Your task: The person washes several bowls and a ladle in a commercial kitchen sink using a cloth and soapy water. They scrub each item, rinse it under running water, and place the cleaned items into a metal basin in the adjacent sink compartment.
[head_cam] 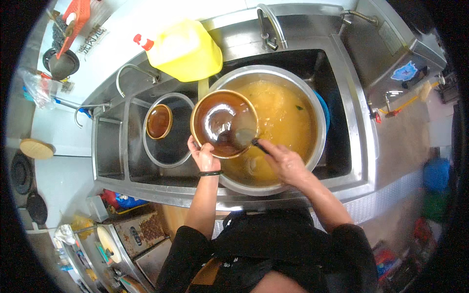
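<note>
My left hand (206, 156), with a dark band at the wrist, grips the lower left rim of a glossy brown ceramic bowl (209, 113). The bowl is tilted over the left side of a large round metal basin (320, 146) of cloudy yellow-brown water. In my right hand (287, 163) is the black handle of a tool (258, 145); its blurred round head lies inside the bowl at the lower right, its exact kind unclear. A smaller brown bowl (159, 121) rests within a metal-rimmed round basin (147, 154) in the sink compartment to the left.
Behind the basins stands a yellow plastic jug (187, 51) with a red cap. Curved faucets (273, 20) (126, 69) rise along the sink's back. Part of a blue round container (323, 110) shows beside the large basin. The steel sink edge (168, 188) runs before me.
</note>
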Demonstrator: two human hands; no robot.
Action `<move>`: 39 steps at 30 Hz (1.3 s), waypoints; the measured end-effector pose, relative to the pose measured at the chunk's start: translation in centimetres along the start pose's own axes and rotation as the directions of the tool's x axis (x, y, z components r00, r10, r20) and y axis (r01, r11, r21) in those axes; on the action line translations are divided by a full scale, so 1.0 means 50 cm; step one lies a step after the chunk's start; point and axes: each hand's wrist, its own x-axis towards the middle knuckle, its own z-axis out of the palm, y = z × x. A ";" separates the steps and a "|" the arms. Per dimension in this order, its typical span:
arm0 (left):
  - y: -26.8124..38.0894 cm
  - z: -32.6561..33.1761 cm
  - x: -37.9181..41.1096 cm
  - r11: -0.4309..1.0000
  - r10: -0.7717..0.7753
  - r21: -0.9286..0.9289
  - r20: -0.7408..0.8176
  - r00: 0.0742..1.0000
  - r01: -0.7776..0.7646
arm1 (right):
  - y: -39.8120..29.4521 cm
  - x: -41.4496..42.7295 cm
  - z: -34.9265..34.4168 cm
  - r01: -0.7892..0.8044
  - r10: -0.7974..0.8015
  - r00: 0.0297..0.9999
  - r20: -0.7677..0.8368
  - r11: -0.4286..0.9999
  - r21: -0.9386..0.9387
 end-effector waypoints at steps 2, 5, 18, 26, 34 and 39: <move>-0.011 -0.021 0.000 0.998 -0.049 -0.040 0.062 0.997 0.052 | -0.052 0.006 0.032 0.028 -0.023 0.999 0.039 0.990 -0.136; 0.007 0.000 -0.026 0.995 -0.046 -0.076 0.158 0.986 0.058 | -0.070 0.002 0.083 0.021 -0.013 0.999 0.040 0.980 -0.200; 0.052 0.021 -0.023 0.997 -0.040 -0.052 0.267 0.963 0.056 | -0.095 0.040 0.141 -0.144 0.132 0.982 -0.132 0.986 -0.089; 0.044 0.002 -0.015 0.998 0.004 -0.059 0.262 0.965 0.012 | -0.101 0.025 0.153 -0.118 0.123 0.990 -0.074 0.991 0.062; 0.043 -0.011 -0.024 0.999 -0.006 -0.040 0.262 0.965 0.017 | -0.087 0.022 0.192 0.015 0.000 0.991 -0.135 0.994 0.109; 0.041 -0.012 -0.021 1.000 -0.009 -0.003 0.261 0.965 0.010 | -0.090 0.037 0.176 -0.065 0.079 0.988 -0.130 0.992 0.110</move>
